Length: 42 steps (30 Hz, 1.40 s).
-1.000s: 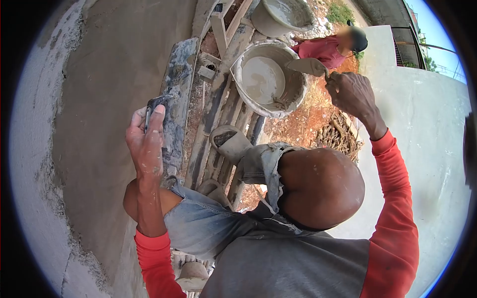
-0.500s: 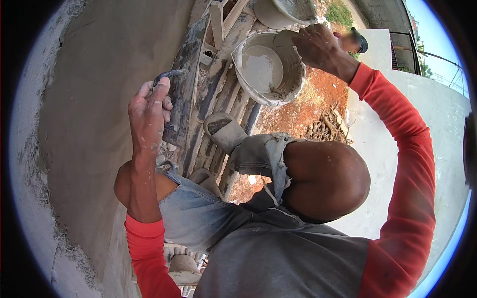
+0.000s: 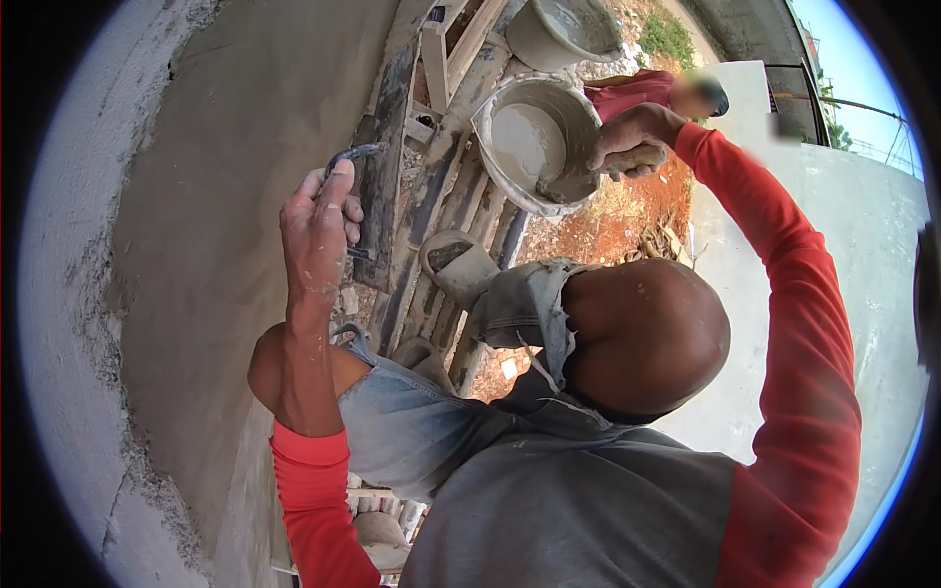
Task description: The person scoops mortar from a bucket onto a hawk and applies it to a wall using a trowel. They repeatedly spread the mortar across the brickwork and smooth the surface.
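Observation:
My left hand is closed around the dark curved handle of a plastering float, whose long, stained board lies beyond my fingers, close to the plastered wall. My right hand is at the rim of a mortar-caked bucket, fingers curled round something grey and muddy that I cannot make out. Wet grey mortar partly fills this bucket, with a thicker lump near the side below my right hand.
A second bucket with grey mix stands beyond the first. Wooden slats run under my sandalled feet, with reddish ground below. A person in a red top is past the buckets. A pale wall rises at the right.
My right hand has come down along the bucket's rim, its wrist now bent. My left hand keeps its grip on the float. The view has shifted slightly, and more of the other person shows.

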### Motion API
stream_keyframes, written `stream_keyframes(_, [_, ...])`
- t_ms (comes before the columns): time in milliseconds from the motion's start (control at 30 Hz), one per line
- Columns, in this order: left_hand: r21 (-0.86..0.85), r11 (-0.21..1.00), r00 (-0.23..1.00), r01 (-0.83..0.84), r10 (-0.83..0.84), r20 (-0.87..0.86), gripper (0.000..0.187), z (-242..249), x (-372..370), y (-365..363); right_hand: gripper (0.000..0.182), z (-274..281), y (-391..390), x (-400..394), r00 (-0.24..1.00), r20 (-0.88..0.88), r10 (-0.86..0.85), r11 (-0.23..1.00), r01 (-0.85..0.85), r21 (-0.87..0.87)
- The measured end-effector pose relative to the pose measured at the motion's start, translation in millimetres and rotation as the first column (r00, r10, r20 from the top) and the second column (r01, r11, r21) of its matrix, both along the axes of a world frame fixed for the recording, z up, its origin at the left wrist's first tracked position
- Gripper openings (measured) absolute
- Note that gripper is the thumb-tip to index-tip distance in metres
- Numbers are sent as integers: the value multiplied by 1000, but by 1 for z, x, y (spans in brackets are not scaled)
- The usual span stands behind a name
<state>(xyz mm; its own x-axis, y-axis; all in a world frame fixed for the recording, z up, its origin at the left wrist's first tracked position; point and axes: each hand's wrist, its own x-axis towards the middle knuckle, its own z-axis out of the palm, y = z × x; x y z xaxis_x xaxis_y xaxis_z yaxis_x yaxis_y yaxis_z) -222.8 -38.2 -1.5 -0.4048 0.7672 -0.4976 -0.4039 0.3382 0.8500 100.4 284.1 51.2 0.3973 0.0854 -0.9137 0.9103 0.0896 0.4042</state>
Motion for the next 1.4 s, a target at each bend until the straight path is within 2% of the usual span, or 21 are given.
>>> stream_keyframes(33, [5, 1000, 1000, 8, -8, -1, 32, -2, -1, -1, 30, 5, -2, 5, 989, -107, -105, 994, 99, -53])
stream_keyframes(67, [9, 1000, 1000, 19, -19, -1, 33, 0, -2, -1, 30, 7, -4, 7, 950, -309, 50, 998, -55, -7])
stream_keyframes(100, [9, 1000, 1000, 29, -30, 0, 34, 2, -1, -2, 31, 6, -9, 11, 850, -487, 203, 978, -196, 66])
stream_keyframes(133, [9, 999, 999, 40, -40, 2, 36, 4, 0, -3, 30, 13, -6, 16, 868, -378, 321, 944, -263, 197])
stream_keyframes(167, [0, 999, 998, 55, -55, -13, 39, 2, 0, -2, 30, 56, -37, -29, 880, -248, 405, 894, -325, 308])
stream_keyframes(200, [-2, 998, 998, 58, -58, -13, 39, 1, 0, -2, 29, 51, -35, -25, 767, -200, 609, 755, -484, 442])
stream_keyframes(267, [3, 997, 997, 72, -72, -7, 40, -1, 2, 1, 31, 42, -33, -13, 453, 2, 892, 346, -684, 642])
stream_keyframes(300, [8, 997, 997, 76, -76, -13, 38, -3, 4, 2, 26, 37, -33, -14, 443, 59, 894, 277, -653, 705])
stream_keyframes(400, [10, 996, 996, 88, -88, -27, 37, -5, 6, 10, 19, 4, -30, -21, 203, 122, 971, 21, -586, 810])
stream_keyframes(500, [-25, 990, 989, 142, -143, -48, 44, -5, 11, 15, 16, -19, -53, -20, -135, 46, 990, -101, -432, 896])
stream_keyframes(633, [20, 987, 987, 161, -160, -11, 49, 0, 16, 12, 22, 25, -54, 2, 165, -61, 984, 151, -616, 773])
stream_keyframes(733, [103, 975, 981, 195, -192, -33, 53, -28, 16, 10, 23, 26, -49, 31, 261, 70, 963, 84, -538, 839])
stream_keyframes(800, [132, 970, 977, 205, -194, -86, 57, -46, 15, 8, 21, 2, -47, 44, 322, 122, 939, 43, -463, 885])
stream_keyframes(833, [172, 966, 975, 192, -169, -142, 58, -66, 18, 8, 19, -6, -54, 39, 350, 117, 929, 60, -457, 888])
stream_keyframes(900, [191, 962, 975, 194, -168, -147, 59, -65, 16, 7, 17, -45, -67, 35, 499, 45, 866, 200, -427, 882])
stream_keyframes(967, [170, 963, 977, 211, -209, -32, 59, -48, 19, 8, 22, -64, -88, 33, 504, -51, 862, 248, -332, 910])
stream_keyframes(1100, [101, 962, 960, 255, -239, -148, 56, -52, 19, 14, 35, -58, -115, 23, 590, -206, 780, 402, -221, 888])
stream_keyframes(1200, [88, 973, 970, 214, -200, -141, 55, -60, 26, 17, 43, -60, -116, 33, 622, -263, 738, 426, -127, 896])
stream_keyframes(1233, [81, 970, 967, 228, -216, -133, 55, -81, 24, 17, 46, -59, -111, 38, 666, -334, 667, 525, -103, 845])
stream_keyframes(1333, [55, 986, 985, 159, -162, 59, 53, -66, 27, 17, 49, -57, -108, 54, 694, -382, 611, 558, -35, 829])
stream_keyframes(1400, [108, 982, 976, 156, -170, 137, 49, -58, 24, 15, 52, -49, -105, 63, 681, -564, 467, 669, 145, 729])
